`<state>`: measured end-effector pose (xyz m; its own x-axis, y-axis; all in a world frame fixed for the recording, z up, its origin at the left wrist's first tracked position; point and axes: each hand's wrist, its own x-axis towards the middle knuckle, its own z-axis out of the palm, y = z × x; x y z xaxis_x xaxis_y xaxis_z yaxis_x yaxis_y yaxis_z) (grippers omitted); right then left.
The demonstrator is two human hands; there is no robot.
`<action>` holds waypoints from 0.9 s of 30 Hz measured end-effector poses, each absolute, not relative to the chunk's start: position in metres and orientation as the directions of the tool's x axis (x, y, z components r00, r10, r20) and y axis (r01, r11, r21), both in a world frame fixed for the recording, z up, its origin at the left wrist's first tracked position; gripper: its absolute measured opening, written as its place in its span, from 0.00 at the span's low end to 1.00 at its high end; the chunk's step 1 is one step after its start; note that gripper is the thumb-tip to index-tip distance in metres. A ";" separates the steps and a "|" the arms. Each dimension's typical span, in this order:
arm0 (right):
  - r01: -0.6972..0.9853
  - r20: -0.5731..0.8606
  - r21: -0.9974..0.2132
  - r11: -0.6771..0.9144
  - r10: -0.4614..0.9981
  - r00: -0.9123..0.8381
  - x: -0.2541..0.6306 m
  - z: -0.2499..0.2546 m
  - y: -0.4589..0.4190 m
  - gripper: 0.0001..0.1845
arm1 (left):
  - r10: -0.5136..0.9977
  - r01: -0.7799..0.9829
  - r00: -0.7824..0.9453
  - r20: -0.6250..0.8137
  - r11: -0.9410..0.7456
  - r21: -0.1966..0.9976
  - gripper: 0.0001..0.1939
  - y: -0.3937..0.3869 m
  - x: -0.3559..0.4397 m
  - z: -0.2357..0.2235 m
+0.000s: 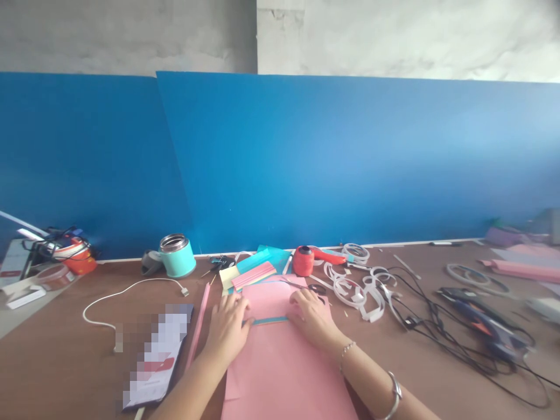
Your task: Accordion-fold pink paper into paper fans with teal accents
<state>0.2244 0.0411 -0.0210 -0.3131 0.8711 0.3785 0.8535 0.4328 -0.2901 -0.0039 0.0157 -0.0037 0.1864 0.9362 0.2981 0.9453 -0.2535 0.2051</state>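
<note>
A large pink paper sheet point(280, 361) lies on the brown table point(70, 361) in front of me. A thin teal strip point(269, 320) lies across it between my hands. My left hand point(227, 326) rests on the sheet's left part, fingers curled at the strip's left end. My right hand point(312, 318) presses down at the strip's right end, fingers bent. Both wrists reach in from the bottom edge; the right one wears bracelets.
A stack of coloured papers point(254, 271), a teal tin point(177, 255), a red thread spool point(303, 261) and white paper loops point(354, 289) lie behind. A glue gun point(481, 321) with black cables lies right. A phone point(157, 353) and white cable point(131, 289) lie left. A blue board point(350, 157) backs the table.
</note>
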 end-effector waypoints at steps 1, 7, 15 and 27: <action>0.841 0.410 -0.233 0.488 0.834 -0.370 0.222 -0.021 0.038 0.12 | 0.904 0.926 0.259 0.341 -0.333 0.179 0.14 0.014 -0.002 -0.004; 0.691 0.440 0.025 0.722 0.613 -0.657 0.214 -0.028 0.032 0.14 | 0.742 0.796 0.532 0.408 -0.603 0.058 0.17 0.012 0.010 -0.010; 0.794 0.380 -0.075 0.603 0.754 -0.536 0.238 -0.010 0.029 0.18 | 0.810 0.846 0.452 0.372 -0.522 0.110 0.24 0.013 -0.019 -0.002; 0.764 0.507 0.102 0.637 0.627 -0.591 0.231 -0.017 0.039 0.11 | 0.856 0.801 0.233 0.462 -0.438 0.409 0.17 0.005 -0.009 -0.007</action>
<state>0.2307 0.0387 -0.0166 -0.5910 0.6273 0.5073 0.7640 0.6370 0.1024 -0.0088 0.0050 -0.0071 0.2329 0.8559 0.4618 0.8006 -0.4383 0.4086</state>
